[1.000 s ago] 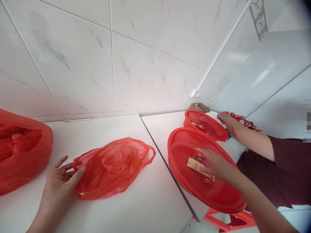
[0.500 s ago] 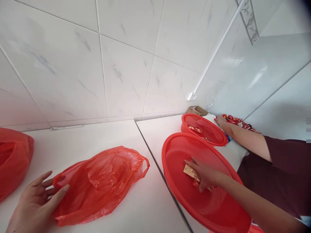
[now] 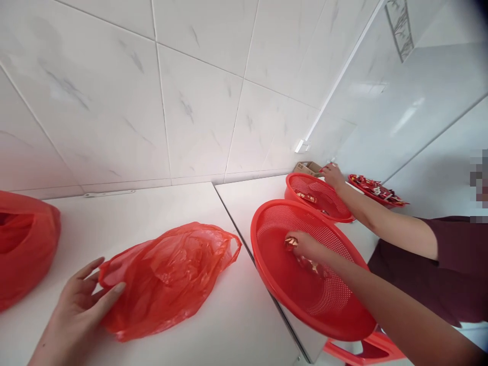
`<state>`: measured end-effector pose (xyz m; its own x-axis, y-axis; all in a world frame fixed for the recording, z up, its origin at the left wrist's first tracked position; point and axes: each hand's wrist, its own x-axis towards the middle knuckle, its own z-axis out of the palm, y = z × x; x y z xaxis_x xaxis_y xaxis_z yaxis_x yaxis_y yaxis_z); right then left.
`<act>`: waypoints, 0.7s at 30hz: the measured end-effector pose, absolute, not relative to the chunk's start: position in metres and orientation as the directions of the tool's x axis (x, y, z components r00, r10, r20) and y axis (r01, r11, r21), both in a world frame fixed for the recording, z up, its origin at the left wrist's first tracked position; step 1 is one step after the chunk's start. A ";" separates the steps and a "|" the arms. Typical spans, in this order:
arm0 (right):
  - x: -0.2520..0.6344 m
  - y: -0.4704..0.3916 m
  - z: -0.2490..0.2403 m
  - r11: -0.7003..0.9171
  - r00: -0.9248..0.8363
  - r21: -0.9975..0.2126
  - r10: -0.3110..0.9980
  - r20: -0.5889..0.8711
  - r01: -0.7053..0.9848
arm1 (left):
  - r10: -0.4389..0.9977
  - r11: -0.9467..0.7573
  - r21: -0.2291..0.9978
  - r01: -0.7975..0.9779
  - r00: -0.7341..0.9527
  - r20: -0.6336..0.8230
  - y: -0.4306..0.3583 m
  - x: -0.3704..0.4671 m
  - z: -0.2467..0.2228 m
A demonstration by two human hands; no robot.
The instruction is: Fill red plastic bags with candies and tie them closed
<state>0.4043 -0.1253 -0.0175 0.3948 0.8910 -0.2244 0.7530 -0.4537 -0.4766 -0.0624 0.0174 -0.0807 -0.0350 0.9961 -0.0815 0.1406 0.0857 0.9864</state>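
My left hand (image 3: 86,300) grips the near edge of a red plastic bag (image 3: 171,274), its thumb over the film and its fingers behind. The thin bag lies loosely crumpled on the white counter, one handle loop pointing right. Inside a large red perforated basket (image 3: 272,284) is my right hand (image 3: 307,246), closed on a small red-and-gold wrapped packet (image 3: 292,242) that pokes out past the fingers. A few more shiny wrapped packets (image 3: 316,267) lie beneath that hand, partly hidden by it.
At the right, a co-worker's hand (image 3: 332,175) holds something small and red above a second red basket (image 3: 293,190) with a few packets inside. Beyond are a heaped red basket (image 3: 377,190) and a cardboard box (image 3: 303,168). Another red bag (image 3: 38,244) stands left; a red stool (image 3: 343,351) is below.
My right hand has moved up and left within the basket, now holding a packet. My left hand and the bag have shifted right. The co-worker's hand has come from the heaped packets to the second basket.
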 end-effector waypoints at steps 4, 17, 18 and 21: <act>0.389 -0.118 0.013 -0.437 0.439 -0.525 0.889 -0.131 0.730 | 0.973 0.222 0.975 -0.004 0.072 -0.221 -0.001 -0.054 -0.072; 0.173 -0.031 0.040 0.689 -0.685 -0.056 0.724 0.075 0.722 | 0.961 0.255 0.940 -0.226 0.166 -0.221 -0.023 -0.045 -0.054; 0.165 -0.020 0.028 0.711 -0.709 -0.042 0.704 0.046 0.702 | 0.960 0.260 0.937 -0.232 0.166 -0.225 -0.022 -0.046 -0.055; 0.161 0.001 0.013 0.751 -0.751 -0.023 0.659 -0.028 0.660 | 0.963 0.260 0.938 -0.228 0.132 -0.235 -0.017 -0.048 -0.062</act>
